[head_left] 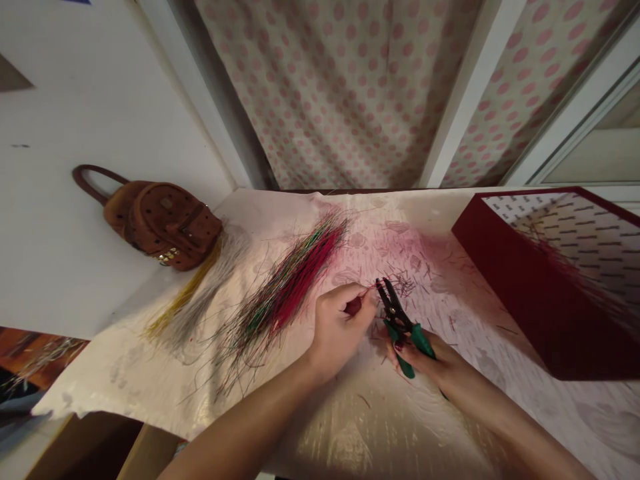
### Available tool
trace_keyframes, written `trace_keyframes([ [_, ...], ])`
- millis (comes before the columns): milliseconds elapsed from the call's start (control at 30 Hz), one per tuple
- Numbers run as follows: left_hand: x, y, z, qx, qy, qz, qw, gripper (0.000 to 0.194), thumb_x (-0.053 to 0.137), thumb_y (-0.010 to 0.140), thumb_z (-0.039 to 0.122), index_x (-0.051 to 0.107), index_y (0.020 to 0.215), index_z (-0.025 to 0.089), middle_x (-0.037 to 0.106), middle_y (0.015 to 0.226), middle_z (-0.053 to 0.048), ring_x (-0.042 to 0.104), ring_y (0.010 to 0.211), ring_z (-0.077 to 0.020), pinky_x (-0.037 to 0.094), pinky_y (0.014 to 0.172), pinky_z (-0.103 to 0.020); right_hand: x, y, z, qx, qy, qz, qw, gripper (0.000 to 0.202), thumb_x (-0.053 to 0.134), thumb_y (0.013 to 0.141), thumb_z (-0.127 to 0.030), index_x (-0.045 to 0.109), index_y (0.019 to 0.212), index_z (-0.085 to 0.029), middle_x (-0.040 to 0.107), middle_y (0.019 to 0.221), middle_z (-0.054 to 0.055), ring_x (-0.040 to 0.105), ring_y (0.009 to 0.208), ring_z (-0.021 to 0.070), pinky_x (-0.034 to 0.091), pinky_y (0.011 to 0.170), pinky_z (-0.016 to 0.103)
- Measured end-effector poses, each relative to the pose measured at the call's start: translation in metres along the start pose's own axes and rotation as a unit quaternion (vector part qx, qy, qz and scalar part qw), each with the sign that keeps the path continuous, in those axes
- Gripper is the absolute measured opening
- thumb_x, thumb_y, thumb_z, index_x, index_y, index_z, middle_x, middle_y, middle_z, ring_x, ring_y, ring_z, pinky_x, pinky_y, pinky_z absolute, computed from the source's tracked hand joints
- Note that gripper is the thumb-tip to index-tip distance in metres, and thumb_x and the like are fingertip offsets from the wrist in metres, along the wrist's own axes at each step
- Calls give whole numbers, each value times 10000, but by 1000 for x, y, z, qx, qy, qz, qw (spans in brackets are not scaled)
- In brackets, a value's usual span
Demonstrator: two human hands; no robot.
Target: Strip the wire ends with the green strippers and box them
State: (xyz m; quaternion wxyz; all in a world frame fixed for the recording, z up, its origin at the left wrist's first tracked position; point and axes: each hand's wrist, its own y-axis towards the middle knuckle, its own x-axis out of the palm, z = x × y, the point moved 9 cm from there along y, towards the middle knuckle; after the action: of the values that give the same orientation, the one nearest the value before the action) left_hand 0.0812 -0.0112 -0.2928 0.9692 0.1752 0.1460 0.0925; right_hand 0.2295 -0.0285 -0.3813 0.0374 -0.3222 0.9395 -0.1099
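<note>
My left hand (340,327) is closed in a pinch on a thin red wire (371,288), whose end reaches the jaws of a wire stripper. My right hand (435,360) is wrapped round the green handles of this wire stripper (399,319), its dark jaws pointing away from me. Just beyond the jaws, short cut pieces of wire (407,283) lie scattered on the table covering. To the left of my left hand lies a long loose bundle of red, green and dark wires (305,273).
Yellow wires (187,297) and grey wires (213,283) lie farther left, beside a brown backpack (167,223) against the white wall. A dark red box (520,293) with red wires in it stands at right. A dotted curtain (350,87) hangs behind the covered table (165,373).
</note>
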Motion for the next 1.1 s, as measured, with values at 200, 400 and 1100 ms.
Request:
trace_keyframes([
  [200, 1, 0, -1, -8, 9, -8, 1000, 389, 598, 943, 290, 446, 604, 171, 334, 584, 42, 286, 553, -93, 264, 532, -244, -1, -3, -10, 7, -41, 6, 999, 285, 492, 1006, -482, 549, 941, -211, 506, 766, 6, 483, 718, 184, 380, 689, 341],
  [400, 1, 0, -5, -18, 12, -8, 1000, 398, 596, 937, 307, 433, 599, 174, 325, 587, 41, 283, 558, -95, 259, 532, -245, -7, -2, -8, -10, -95, 25, 995, 252, 471, 1007, -443, 546, 918, -220, 474, 770, -3, 454, 713, 183, 361, 674, 331],
  [1100, 2, -2, -11, 0, 46, -23, 999, 383, 515, 1017, 366, 477, 685, 179, 450, 648, 18, 408, 626, -124, 312, 606, -267, -26, -5, -14, 12, -264, 136, 955, 178, 467, 955, -386, 537, 910, -230, 614, 708, 18, 567, 658, 218, 367, 629, 330],
])
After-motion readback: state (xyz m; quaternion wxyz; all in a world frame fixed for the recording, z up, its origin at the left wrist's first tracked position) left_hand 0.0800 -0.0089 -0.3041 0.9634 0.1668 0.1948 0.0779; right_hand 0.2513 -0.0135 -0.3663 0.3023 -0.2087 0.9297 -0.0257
